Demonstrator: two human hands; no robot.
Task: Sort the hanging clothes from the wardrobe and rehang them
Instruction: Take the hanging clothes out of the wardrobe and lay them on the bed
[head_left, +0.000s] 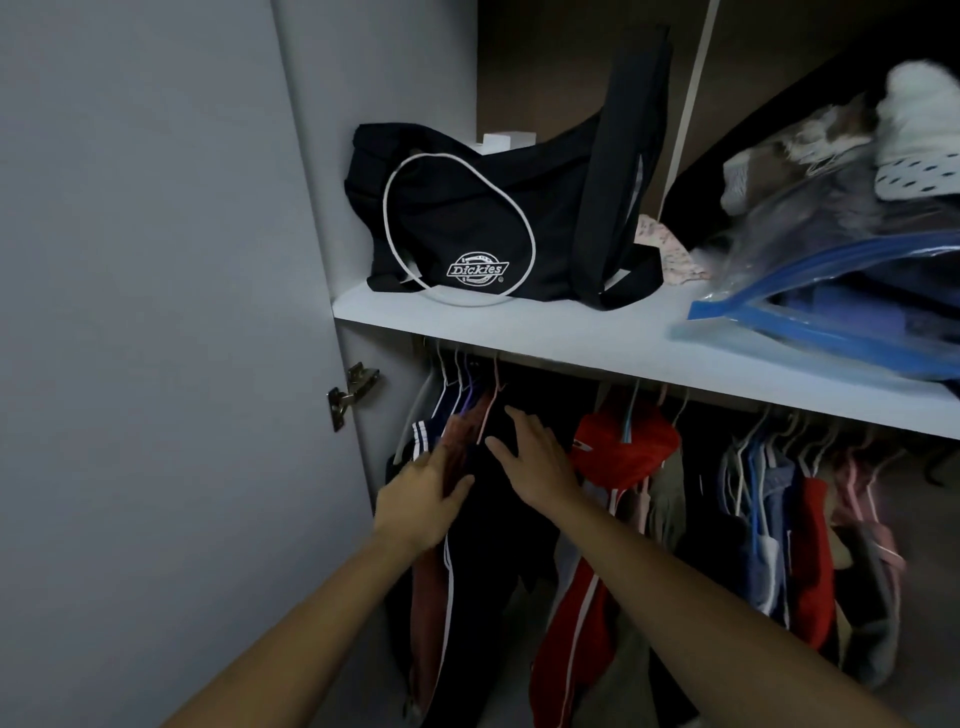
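Clothes hang on hangers from a rail under the white shelf (519, 332). At the left end hang a dark garment with white stripes (423, 434), a reddish-brown garment (465, 426) and a black garment (498, 519). My left hand (421, 499) presses its straight fingers against the reddish-brown garment. My right hand (530, 457) lies open with spread fingers on the black garment, just left of a red garment (623, 447). Further right hang several blue, red and pink clothes (800, 519).
On the shelf stand a black shoulder bag (467, 218) with a white logo and a clear storage bag with a blue zip edge (841, 291), folded laundry (883, 135) piled on it. The open grey wardrobe door (156, 312) with its hinge (350, 395) is at the left.
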